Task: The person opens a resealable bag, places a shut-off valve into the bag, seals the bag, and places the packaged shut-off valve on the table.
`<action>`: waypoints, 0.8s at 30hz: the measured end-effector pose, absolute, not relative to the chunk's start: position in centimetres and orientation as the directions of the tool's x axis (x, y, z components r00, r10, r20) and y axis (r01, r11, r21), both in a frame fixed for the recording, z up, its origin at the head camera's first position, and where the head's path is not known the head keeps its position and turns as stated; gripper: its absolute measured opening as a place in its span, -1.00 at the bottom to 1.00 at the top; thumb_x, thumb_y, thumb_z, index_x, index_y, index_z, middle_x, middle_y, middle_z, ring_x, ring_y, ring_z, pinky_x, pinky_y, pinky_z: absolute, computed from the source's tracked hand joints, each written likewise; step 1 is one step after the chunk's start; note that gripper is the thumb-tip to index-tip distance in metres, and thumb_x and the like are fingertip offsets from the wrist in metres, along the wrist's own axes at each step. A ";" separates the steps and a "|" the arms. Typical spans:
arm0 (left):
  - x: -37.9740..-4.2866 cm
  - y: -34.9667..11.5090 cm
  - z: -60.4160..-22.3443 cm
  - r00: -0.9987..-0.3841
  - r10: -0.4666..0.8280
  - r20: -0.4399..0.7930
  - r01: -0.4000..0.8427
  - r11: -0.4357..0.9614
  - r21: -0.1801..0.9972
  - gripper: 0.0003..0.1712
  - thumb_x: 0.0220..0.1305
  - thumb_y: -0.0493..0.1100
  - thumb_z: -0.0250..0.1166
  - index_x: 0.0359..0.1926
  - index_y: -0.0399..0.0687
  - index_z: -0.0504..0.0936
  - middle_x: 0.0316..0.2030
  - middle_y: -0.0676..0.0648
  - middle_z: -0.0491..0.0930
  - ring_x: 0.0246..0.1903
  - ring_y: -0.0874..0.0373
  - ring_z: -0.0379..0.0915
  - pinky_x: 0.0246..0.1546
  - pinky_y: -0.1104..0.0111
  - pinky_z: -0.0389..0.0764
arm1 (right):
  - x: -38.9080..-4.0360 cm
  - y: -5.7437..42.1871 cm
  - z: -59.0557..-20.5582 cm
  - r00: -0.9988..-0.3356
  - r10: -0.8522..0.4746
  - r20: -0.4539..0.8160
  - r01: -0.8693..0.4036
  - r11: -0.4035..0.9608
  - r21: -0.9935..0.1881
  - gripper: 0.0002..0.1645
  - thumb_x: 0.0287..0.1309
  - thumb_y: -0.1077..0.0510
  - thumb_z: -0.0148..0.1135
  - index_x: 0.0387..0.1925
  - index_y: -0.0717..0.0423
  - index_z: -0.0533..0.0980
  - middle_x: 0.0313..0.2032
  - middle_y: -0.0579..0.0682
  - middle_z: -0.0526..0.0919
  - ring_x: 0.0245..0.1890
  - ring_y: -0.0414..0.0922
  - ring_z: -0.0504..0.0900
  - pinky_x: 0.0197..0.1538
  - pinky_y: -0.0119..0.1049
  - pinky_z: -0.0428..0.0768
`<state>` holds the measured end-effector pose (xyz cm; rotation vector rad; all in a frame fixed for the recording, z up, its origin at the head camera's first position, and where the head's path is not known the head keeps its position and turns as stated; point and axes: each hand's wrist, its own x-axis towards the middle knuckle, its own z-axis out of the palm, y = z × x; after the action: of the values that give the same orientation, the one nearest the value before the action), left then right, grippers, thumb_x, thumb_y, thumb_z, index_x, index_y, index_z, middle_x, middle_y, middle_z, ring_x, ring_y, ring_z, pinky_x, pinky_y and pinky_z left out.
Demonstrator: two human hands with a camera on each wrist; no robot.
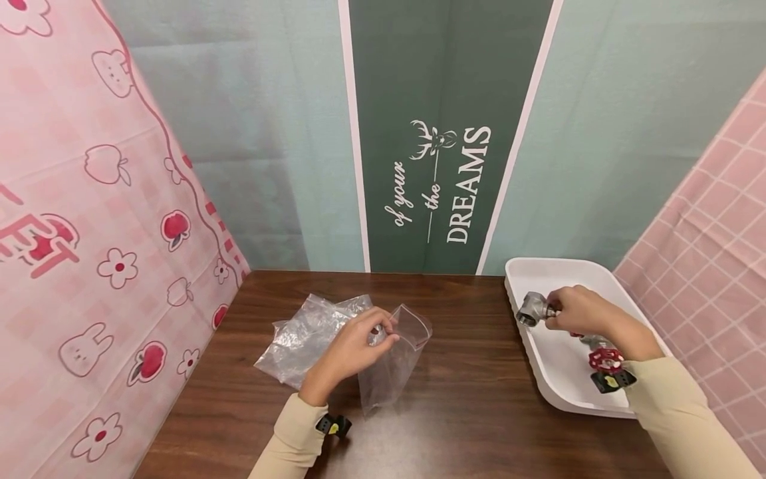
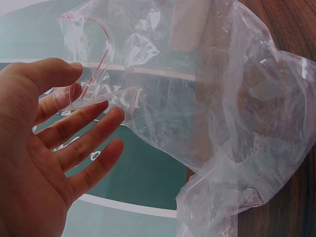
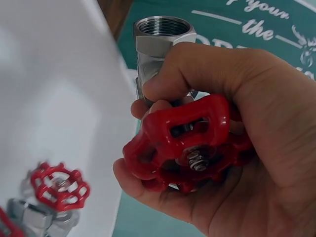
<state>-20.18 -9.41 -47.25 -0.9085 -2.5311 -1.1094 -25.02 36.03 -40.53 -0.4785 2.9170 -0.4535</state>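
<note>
My left hand [image 1: 362, 336] has its thumb and forefinger at the mouth of a clear zip bag [image 1: 389, 376], which hangs from them with its red-striped edge up. In the left wrist view, the other fingers of the left hand [image 2: 64, 138] spread below the bag's rim [image 2: 96, 74]. Over the white tray, my right hand [image 1: 583, 311] grips a metal gate valve [image 1: 531, 309]. Its red handwheel [image 3: 192, 143] lies against the palm in the right wrist view, with the threaded end [image 3: 163, 29] pointing up past the thumb.
More clear bags [image 1: 305, 332] lie crumpled on the brown wooden table [image 1: 467, 426], left of the held one. The white tray [image 1: 556, 396] stands at the right, holding other valves with red handwheels [image 1: 604, 360]. Cloth-covered walls enclose the back and both sides.
</note>
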 end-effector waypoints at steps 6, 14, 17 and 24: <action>-20.2 -9.6 -47.3 -0.778 0.447 0.441 0.627 0.517 0.583 -0.85 0.39 -0.18 0.47 -0.25 -0.01 0.62 -0.02 -0.03 0.72 -0.06 0.11 0.68 0.00 0.15 0.75 | -24.7 34.2 -39.4 -0.926 -0.370 -0.071 -0.332 0.891 -0.309 -0.80 0.04 0.11 0.45 -0.33 0.11 0.61 -0.60 -0.17 0.55 -0.69 -0.23 0.56 -0.53 -0.28 0.51; -20.2 -9.7 -47.2 -0.772 0.447 0.451 0.634 0.511 0.580 -0.84 0.39 -0.20 0.47 -0.26 -0.01 0.61 -0.05 -0.03 0.72 -0.07 0.11 0.68 -0.02 0.14 0.76 | -24.8 32.4 -38.7 -0.904 -0.425 -0.051 -0.389 0.865 -0.318 -0.86 0.07 0.16 0.41 -0.32 0.07 0.61 -0.61 -0.21 0.54 -0.71 -0.27 0.56 -0.53 -0.31 0.49; -20.2 -9.7 -47.2 -0.767 0.448 0.460 0.641 0.502 0.580 -0.84 0.38 -0.22 0.47 -0.27 -0.03 0.61 -0.05 -0.04 0.72 -0.06 0.10 0.68 -0.02 0.14 0.76 | -24.7 31.9 -38.5 -0.895 -0.444 -0.037 -0.408 0.851 -0.331 -0.86 0.05 0.18 0.40 -0.30 0.09 0.62 -0.62 -0.21 0.53 -0.71 -0.28 0.55 -0.54 -0.34 0.50; -20.1 -9.6 -47.1 -0.763 0.450 0.464 0.645 0.493 0.584 -0.85 0.37 -0.23 0.46 -0.27 -0.04 0.61 -0.04 -0.09 0.73 -0.06 0.08 0.69 -0.02 0.13 0.77 | -24.5 30.9 -37.9 -0.878 -0.478 -0.020 -0.445 0.831 -0.333 -0.86 0.03 0.21 0.41 -0.32 0.06 0.61 -0.62 -0.22 0.54 -0.71 -0.30 0.55 -0.50 -0.36 0.50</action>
<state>-20.10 -9.64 -47.14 -0.9328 -2.4892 -1.1317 -24.48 30.92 -37.92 -0.7351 2.9080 -0.4907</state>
